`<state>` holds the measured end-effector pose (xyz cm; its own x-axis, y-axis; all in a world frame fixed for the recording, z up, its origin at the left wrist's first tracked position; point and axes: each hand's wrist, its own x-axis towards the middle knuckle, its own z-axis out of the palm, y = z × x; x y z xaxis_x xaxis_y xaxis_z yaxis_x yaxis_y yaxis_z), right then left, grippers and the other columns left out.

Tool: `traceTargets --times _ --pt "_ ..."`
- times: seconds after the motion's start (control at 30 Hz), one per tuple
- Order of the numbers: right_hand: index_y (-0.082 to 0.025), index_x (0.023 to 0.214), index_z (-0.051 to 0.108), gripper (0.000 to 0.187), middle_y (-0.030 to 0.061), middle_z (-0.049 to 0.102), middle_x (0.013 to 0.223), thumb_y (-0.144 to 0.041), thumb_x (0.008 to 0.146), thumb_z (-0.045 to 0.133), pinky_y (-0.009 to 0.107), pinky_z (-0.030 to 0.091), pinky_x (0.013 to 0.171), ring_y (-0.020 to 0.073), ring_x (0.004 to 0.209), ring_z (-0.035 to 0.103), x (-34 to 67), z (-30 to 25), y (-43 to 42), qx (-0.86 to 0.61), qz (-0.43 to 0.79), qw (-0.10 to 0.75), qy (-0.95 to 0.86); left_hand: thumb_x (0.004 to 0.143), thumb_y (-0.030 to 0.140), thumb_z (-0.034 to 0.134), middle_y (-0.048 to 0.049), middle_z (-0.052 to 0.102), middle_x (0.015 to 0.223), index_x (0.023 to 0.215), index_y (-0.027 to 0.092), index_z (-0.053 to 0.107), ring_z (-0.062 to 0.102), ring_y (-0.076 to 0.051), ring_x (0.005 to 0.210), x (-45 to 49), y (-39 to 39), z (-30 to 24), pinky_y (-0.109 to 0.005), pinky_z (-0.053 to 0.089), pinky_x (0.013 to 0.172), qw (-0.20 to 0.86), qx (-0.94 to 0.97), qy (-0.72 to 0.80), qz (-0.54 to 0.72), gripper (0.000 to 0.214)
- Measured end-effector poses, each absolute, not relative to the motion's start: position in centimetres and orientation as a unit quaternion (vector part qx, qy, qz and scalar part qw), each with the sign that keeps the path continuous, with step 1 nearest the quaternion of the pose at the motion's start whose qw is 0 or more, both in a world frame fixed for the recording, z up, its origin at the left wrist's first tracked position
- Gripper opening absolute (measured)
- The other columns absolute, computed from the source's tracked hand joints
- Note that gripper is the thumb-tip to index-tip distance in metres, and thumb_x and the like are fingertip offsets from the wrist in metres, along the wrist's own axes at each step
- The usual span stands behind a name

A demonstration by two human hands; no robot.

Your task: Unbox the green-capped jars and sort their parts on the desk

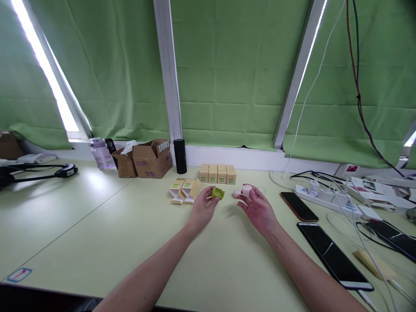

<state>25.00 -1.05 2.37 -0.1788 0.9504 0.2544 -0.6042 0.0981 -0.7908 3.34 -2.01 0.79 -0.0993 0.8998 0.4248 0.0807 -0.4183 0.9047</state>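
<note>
In my left hand (pixel 204 206) is a small olive-green cup-like piece (pixel 218 193), held by its edge between thumb and fingers. My right hand (pixel 260 210) pinches a small pale pink rounded piece (pixel 246 190). Another pale pink piece (pixel 237 193) shows just left of it, partly behind my fingers. Both hands are above the table, a short way apart. Two opened small cardboard boxes (pixel 184 190) lie left of my left hand. Behind the hands, several closed small tan boxes (pixel 217 174) stand in a row.
Brown cartons (pixel 151 159), a black cylinder (pixel 180 156) and a lilac bottle (pixel 102 154) stand at the back left. To the right lie phones (pixel 334 255), another phone (pixel 299 206), a white power strip (pixel 328 201) and loose cables. A headset-like black object (pixel 35 171) lies far left.
</note>
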Motion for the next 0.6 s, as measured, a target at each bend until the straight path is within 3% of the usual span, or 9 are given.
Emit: traceTargets --times 0.27,0.37,0.5,0.6 --pt "-0.024 0.108 0.073 0.044 0.0033 0.073 0.098 -0.033 0.070 0.092 0.051 0.057 0.102 0.0266 0.102 0.074 24.65 3.34 -1.84 -0.226 0.569 0.668 -0.424 0.087 0.031 0.074 -0.0144 0.073 0.123 0.125 0.017 0.061 0.071 -0.023 0.112 3.36 -1.76 0.45 -0.044 0.056 0.103 0.330 0.577 0.430 0.611 0.043" --pt "-0.024 0.111 0.072 0.051 0.0033 0.071 0.102 -0.032 0.066 0.094 0.048 0.059 0.096 0.0258 0.099 0.074 24.57 3.11 -1.79 -0.247 0.543 0.674 -0.436 0.085 0.031 0.076 -0.0140 0.073 0.123 0.123 0.017 0.062 0.071 -0.024 0.112 3.41 -1.67 0.41 -0.045 0.057 0.103 0.331 0.572 0.427 0.617 0.043" --pt "-0.028 0.115 0.071 0.057 -0.0002 0.063 0.102 -0.032 0.063 0.095 0.034 0.058 0.078 0.0203 0.092 0.070 24.64 2.71 -1.64 -0.283 0.497 0.672 -0.470 0.084 0.030 0.076 -0.0133 0.073 0.121 0.122 0.018 0.064 0.071 -0.025 0.112 3.47 -1.66 0.47 -0.045 0.057 0.101 0.332 0.567 0.423 0.624 0.041" --pt "-0.028 0.116 0.071 0.057 0.0000 0.061 0.102 -0.032 0.063 0.093 0.032 0.055 0.076 0.0184 0.092 0.065 24.73 2.46 -1.47 -0.306 0.457 0.677 -0.489 0.085 0.029 0.076 -0.0132 0.074 0.121 0.122 0.018 0.064 0.071 -0.025 0.112 3.44 -1.73 0.52 -0.045 0.057 0.102 0.326 0.571 0.425 0.622 0.040"
